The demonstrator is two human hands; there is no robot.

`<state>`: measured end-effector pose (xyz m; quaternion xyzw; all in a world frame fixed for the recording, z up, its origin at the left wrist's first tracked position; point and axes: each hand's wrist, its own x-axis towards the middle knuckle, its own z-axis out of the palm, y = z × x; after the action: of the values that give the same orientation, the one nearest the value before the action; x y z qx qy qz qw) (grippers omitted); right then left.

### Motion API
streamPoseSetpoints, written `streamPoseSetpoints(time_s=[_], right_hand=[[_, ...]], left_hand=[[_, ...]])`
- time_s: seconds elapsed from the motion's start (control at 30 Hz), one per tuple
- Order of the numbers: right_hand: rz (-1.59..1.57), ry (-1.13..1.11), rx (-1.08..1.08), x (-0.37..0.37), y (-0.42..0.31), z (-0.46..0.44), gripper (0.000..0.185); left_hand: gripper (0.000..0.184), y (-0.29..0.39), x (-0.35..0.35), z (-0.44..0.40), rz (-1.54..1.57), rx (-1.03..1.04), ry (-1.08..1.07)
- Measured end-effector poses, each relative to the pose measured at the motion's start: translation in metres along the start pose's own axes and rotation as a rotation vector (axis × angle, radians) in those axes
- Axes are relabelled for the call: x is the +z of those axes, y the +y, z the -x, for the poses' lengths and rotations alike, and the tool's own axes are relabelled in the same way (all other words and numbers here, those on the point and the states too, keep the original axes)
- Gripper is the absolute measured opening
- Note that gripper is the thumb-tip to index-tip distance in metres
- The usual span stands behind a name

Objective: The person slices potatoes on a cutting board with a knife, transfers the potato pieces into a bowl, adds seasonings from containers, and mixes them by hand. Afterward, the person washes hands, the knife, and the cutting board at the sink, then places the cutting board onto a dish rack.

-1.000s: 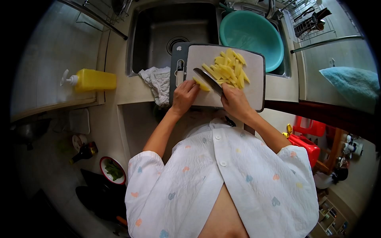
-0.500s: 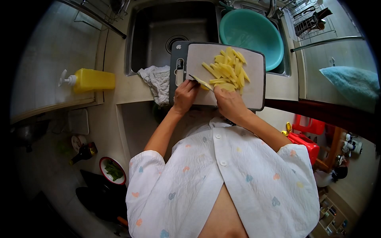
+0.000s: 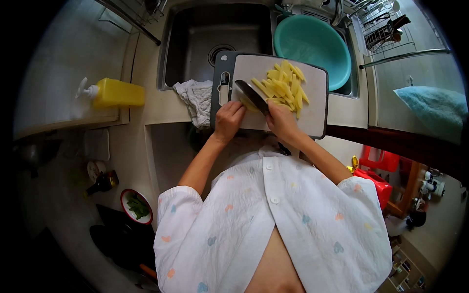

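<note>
My right hand (image 3: pixel 282 121) is closed round the handle of a kitchen knife (image 3: pixel 252 96). The dark side of its blade faces up and slants to the upper left over the cutting board (image 3: pixel 312 119). Just left of the blade, my left hand (image 3: pixel 228 119) has its fingers bent together against a yellow piece of potato (image 3: pixel 248 104), partly hidden by the blade. A loose pile of yellow potato strips (image 3: pixel 288 85) lies on the pale board, right of the knife and beyond my right hand. The board has a dark rim and a handle slot at its left end.
Behind the board is a steel sink (image 3: pixel 195 58), with a turquoise basin (image 3: pixel 312 49) at its right. A crumpled cloth (image 3: pixel 195 100) touches the board's left side. A yellow pump bottle (image 3: pixel 117 93) stands further left, and a bowl of green vegetables (image 3: pixel 137 207) is lower left.
The knife blade has tilted over, so its broad dark side now shows where a thin, pale blade was seen before. Both hands stay close to their places; the whole view has shifted slightly.
</note>
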<state>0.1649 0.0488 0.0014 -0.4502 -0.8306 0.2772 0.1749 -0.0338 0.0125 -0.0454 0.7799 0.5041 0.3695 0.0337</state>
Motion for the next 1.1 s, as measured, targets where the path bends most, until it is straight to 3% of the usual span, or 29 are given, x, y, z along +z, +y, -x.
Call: streamPoseSetpoints(time_s=[0.13, 0.53, 0.7, 0.87, 0.9, 0.97, 1.03, 1.1], right_hand=[[0.014, 0.047, -0.026, -0.011, 0.002, 0.006, 0.014], [0.078, -0.104, -0.062, -0.027, -0.012, 0.014, 0.012], [0.022, 0.001, -0.028, -0.029, 0.004, 0.010, 0.014], [0.052, -0.008, -0.030, -0.039, 0.003, 0.010, 0.012], [0.092, -0.015, -0.043, -0.042, 0.002, 0.010, 0.012], [0.221, -0.006, -0.103, -0.052, -0.002, 0.017, 0.017], [0.356, 0.001, -0.159, -0.061, 0.007, 0.022, 0.022], [0.585, 0.106, -0.431, -0.069, 0.022, 0.022, 0.033]], left_hand=[[0.013, 0.009, -0.003, 0.006, -0.024, -0.070, 0.043], [0.015, 0.014, 0.013, 0.004, 0.016, -0.188, 0.089], [0.016, 0.013, 0.002, -0.021, -0.004, -0.205, 0.046], [0.019, -0.009, -0.007, -0.023, -0.021, 0.038, -0.365], [0.019, -0.011, -0.009, -0.022, -0.023, 0.042, -0.366], [0.013, -0.011, -0.015, -0.015, -0.108, 0.264, -0.206], [0.013, -0.013, -0.015, -0.002, -0.098, 0.268, -0.157], [0.013, -0.014, -0.023, 0.010, -0.089, 0.265, -0.108]])
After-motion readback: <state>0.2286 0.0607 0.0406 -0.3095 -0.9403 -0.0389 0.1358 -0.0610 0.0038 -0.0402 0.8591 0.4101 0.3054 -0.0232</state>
